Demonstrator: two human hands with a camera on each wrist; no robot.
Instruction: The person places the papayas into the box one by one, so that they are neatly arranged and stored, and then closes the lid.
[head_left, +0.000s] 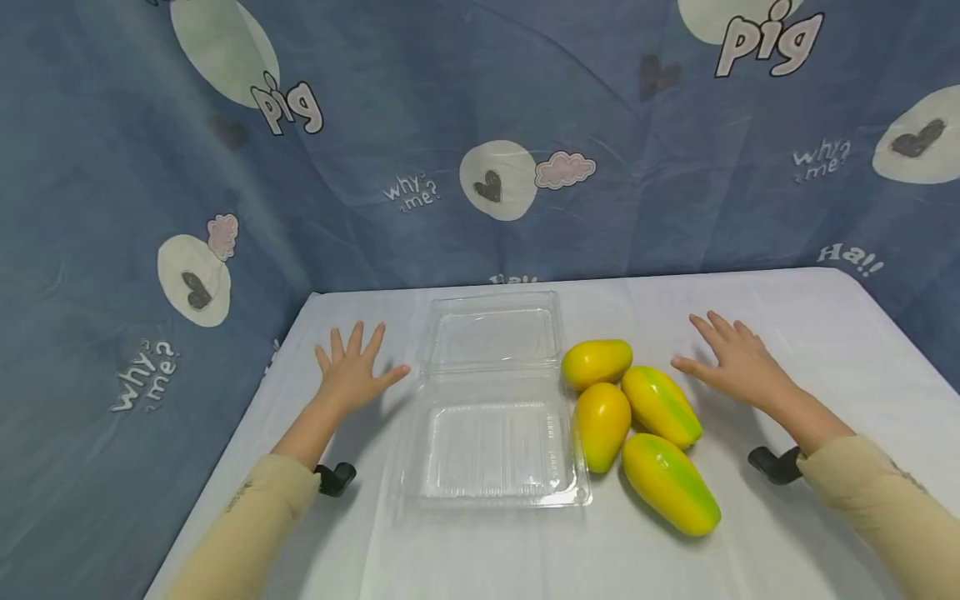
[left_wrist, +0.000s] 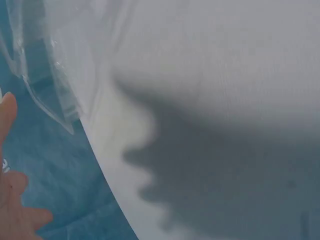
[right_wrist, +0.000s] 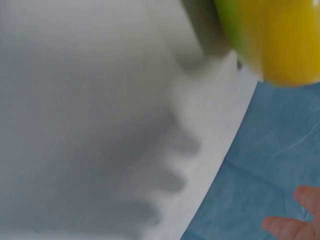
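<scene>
Four glossy yellow-and-green oval fruits (head_left: pixel 603 423) lie near my widely spread right hand (head_left: pixel 738 362), inward of its fingertips; an opened clear plastic clamshell (head_left: pixel 491 450) sits between them and my wide-splayed left hand (head_left: pixel 351 379).

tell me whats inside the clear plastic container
Nothing shows inside the clear plastic container: it lies open, both halves bare, with the white tabletop visible through the plastic. No hand or fruit hides the floor of either half.
</scene>
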